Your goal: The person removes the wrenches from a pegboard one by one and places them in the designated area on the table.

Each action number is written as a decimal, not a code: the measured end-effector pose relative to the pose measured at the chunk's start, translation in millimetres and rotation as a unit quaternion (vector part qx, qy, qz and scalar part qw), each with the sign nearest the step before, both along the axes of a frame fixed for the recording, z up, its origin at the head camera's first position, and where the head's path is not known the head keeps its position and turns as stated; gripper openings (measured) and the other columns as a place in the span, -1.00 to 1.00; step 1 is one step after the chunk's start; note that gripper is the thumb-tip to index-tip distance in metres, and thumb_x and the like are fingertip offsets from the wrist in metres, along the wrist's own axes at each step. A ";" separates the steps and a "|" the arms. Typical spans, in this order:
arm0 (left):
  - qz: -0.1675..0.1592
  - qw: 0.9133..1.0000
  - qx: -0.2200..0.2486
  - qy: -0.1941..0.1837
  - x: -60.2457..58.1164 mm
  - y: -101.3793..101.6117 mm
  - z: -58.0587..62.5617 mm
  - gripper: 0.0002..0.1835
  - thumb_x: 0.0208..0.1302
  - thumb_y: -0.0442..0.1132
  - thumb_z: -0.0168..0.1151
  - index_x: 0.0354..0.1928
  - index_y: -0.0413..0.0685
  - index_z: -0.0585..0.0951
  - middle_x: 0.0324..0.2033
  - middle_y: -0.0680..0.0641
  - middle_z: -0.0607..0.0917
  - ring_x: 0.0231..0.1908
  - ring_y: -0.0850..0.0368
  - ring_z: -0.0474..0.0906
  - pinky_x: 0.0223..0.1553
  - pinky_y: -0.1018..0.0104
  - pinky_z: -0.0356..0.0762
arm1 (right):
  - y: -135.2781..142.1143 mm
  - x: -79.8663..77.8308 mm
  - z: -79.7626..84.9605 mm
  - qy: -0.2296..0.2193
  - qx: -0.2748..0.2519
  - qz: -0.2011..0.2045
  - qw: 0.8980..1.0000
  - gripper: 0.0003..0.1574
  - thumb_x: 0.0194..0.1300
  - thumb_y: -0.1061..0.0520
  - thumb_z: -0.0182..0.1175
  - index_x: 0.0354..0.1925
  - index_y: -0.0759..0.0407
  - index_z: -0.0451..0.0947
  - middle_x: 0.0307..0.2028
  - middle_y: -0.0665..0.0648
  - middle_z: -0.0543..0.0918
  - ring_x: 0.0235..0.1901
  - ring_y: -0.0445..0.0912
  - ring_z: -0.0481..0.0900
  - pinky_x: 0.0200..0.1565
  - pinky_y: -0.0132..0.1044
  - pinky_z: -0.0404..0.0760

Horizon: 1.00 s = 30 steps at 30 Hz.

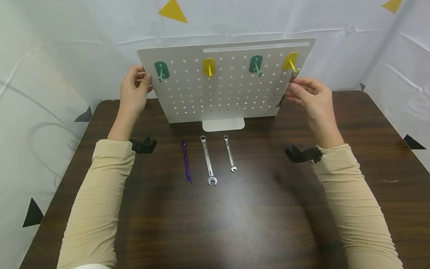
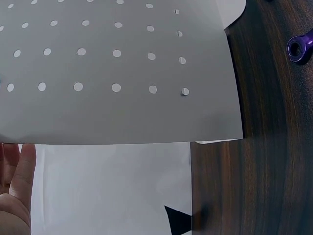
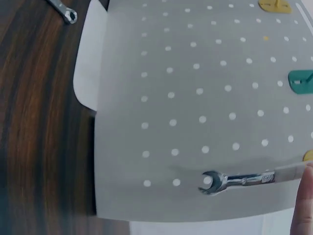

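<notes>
A light grey pegboard stands upright on the table, with several hooks on its face. My left hand grips its left edge, thumb toward the front; the left wrist view shows only part of that hand at the board's edge. At the far right, my right hand pinches a silver combination wrench near its upper end. The wrench's ring end meets the right yellow hook; whether the hook carries it is hard to tell. Its open end points down along the board.
On the dark wooden table lie a purple wrench, a larger silver wrench and a smaller silver wrench. A green hook, a yellow hook and another green hook are on the board. White sheeting hangs behind.
</notes>
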<state>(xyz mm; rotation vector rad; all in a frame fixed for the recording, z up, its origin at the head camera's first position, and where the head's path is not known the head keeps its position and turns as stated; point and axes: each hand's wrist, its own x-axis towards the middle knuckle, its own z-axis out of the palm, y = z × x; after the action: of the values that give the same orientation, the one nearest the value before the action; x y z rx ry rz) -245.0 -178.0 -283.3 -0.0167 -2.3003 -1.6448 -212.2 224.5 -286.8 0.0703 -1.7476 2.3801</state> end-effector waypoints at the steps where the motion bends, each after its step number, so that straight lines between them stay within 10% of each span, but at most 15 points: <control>1: 0.000 1.000 -0.001 0.000 -0.2 0.0 0.0 -0.79 0.37 -0.15 0.02 -0.02 -0.01 0.49 -0.28 0.19 0.44 -0.18 0.35 0.46 0.22 0.12 0.55 | 1.2 -0.3 -0.8 -0.003 -0.002 -0.005 1.000 -0.92 0.17 0.36 0.28 -0.35 0.23 0.59 -0.47 0.05 0.71 -0.48 -0.18 0.69 -0.35 -0.44 0.73; 19: 0.001 1.000 -0.004 -0.001 0.6 0.4 0.3 -0.79 0.39 -0.16 0.01 -0.03 -0.03 0.49 -0.27 0.17 0.44 -0.18 0.35 0.46 0.21 0.17 0.56 | -1.2 -9.2 -10.3 -0.037 0.084 -0.030 0.995 -0.46 0.30 0.21 0.20 0.18 0.44 0.38 -0.21 -0.07 0.59 -0.20 -0.28 0.57 -0.09 -0.60 0.62; 30: -0.001 1.000 -0.002 -0.001 0.1 -0.1 0.1 -0.80 0.38 -0.15 0.01 -0.03 -0.02 0.48 -0.27 0.19 0.44 -0.18 0.36 0.45 0.22 0.15 0.55 | -1.0 -8.1 -11.2 -0.030 0.050 -0.018 0.998 -0.94 0.26 0.25 0.23 -0.30 0.10 0.60 -0.35 -0.05 0.63 -0.33 -0.27 0.61 -0.21 -0.57 0.67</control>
<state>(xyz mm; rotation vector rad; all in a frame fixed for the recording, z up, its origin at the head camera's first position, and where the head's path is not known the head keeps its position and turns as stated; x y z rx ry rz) -245.0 -178.0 -283.2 -0.0188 -2.3073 -1.6417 -220.3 223.5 -298.0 -0.0184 -1.8782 2.2921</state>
